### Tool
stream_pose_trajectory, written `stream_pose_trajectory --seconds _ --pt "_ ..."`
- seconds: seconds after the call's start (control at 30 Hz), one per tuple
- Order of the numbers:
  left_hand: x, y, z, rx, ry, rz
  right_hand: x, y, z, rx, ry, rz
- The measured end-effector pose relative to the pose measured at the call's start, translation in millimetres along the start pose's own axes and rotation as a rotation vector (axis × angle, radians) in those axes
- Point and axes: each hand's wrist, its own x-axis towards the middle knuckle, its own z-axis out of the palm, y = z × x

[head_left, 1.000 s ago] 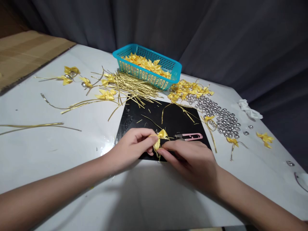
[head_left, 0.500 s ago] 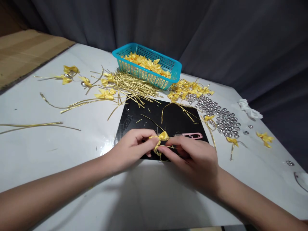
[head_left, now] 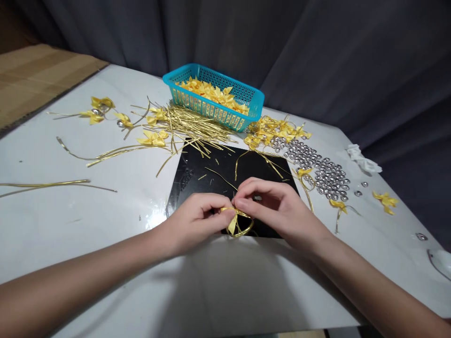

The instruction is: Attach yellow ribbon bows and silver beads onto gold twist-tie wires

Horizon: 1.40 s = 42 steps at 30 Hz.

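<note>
My left hand (head_left: pixel 206 216) pinches a yellow ribbon bow (head_left: pixel 232 225) between thumb and forefinger, over the near edge of a black mat (head_left: pixel 218 162). From the bow a gold cord (head_left: pixel 251 227) curves in a loop below my fingertips. Thumb and forefinger of my right hand (head_left: pixel 275 204) are closed beside the left fingertips, at the top of the bow, where the cord runs into them. A thin gold strand rises up and left from there. The exact spot under the fingertips is hidden.
A blue basket (head_left: pixel 213 101) of yellow bows stands at the back. Gold cords (head_left: pixel 197 124) lie in front of it. To the right are silver beads (head_left: pixel 331 178), more yellow bows (head_left: pixel 276 129) and a white crumpled thing (head_left: pixel 362 158). Cardboard (head_left: pixel 45 84) lies at the left.
My right hand has moved up and slightly left, closer to the left fingertips. The bow has turned, the cord now forms a clear loop, and the pink-handled tool is covered by my right hand.
</note>
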Motion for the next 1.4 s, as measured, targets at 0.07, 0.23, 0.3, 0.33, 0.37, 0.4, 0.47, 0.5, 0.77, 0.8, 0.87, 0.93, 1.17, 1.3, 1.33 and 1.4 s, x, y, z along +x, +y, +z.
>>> stream_pose_trajectory --seconds 0.07,0.23,0.3,0.33,0.37,0.4,0.47,0.5,0.77,0.8,0.87,0.93,1.17,1.3,1.33,1.4 --pt "0 0 0.4 0.013 0.001 -0.002 3 -1 2 0.058 -0.01 0.044" --pt "-1 -1 0.7 0.027 0.017 -0.012 5 -6 6 0.051 -0.044 0.057" --pt "-1 -2 0.6 0.016 0.022 -0.02 6 -6 7 0.044 -0.068 0.042" --pt "-1 -3 0.5 0.004 0.024 -0.026 7 -6 7 0.046 -0.07 0.025" --pt "0 -3 0.4 -0.011 0.028 -0.033 9 -5 8 0.051 -0.059 0.003" --pt "0 -3 0.4 -0.027 0.034 -0.038 10 -5 9 0.057 -0.031 -0.021" --pt "0 -2 0.4 -0.042 0.056 -0.048 14 -4 12 0.071 0.049 -0.06" --pt "1 -1 0.4 -0.044 0.069 -0.049 16 -4 13 0.08 0.074 -0.065" --pt "1 4 0.2 -0.028 0.126 -0.051 18 -11 11 0.077 -0.017 0.024" --pt "1 4 0.3 -0.024 0.127 -0.051 18 -11 11 0.059 -0.011 0.033" --pt "0 3 0.6 -0.024 0.123 -0.051 18 -11 10 0.011 -0.01 0.065" --pt "0 2 0.9 -0.024 0.119 -0.059 18 -12 10 -0.049 -0.017 0.109" --pt "1 2 1.0 0.028 0.141 -0.063 18 -13 5 -0.082 0.01 0.091" --pt "1 1 0.9 0.062 0.139 -0.041 18 -14 5 -0.086 0.025 0.092" --pt "1 1 0.9 0.071 0.139 -0.034 18 -14 6 -0.095 0.026 0.102" --pt "0 -1 0.8 0.09 0.139 -0.023 19 -15 6 -0.124 0.01 0.13"
